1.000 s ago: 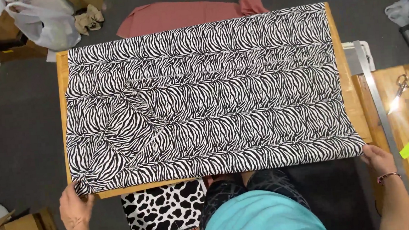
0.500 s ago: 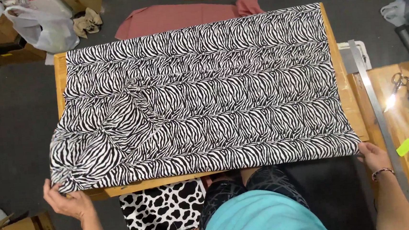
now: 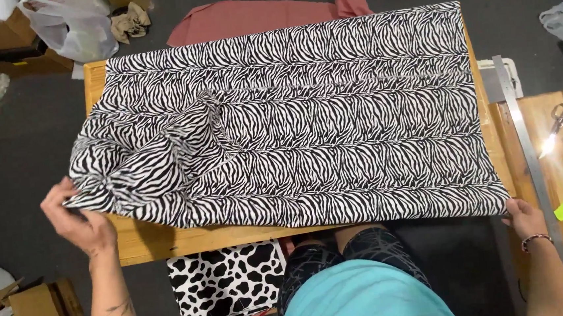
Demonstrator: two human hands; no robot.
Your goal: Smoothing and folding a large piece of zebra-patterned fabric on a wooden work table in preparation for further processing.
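A large zebra-striped fabric [image 3: 332, 128] lies spread over a wooden board [image 3: 188, 240] on the floor. My left hand [image 3: 78, 218] grips the fabric's near-left corner, lifted and pulled off the board's left edge, so the cloth bunches in folds there. My right hand [image 3: 527, 217] holds the near-right corner down at the board's edge. My knees and turquoise shirt [image 3: 364, 297] show at the bottom centre.
A black-and-white cow-print cloth [image 3: 227, 280] lies under the board's near edge. A pink cloth [image 3: 252, 18] lies beyond the board. A long metal ruler [image 3: 525, 141] and scissors [image 3: 559, 115] rest at right. Cardboard boxes [image 3: 28, 314] and a plastic bag [image 3: 64, 25] sit at left.
My left hand has lifted the near-left corner and drawn it outward to the left, bunching the cloth. My right hand keeps its corner in place.
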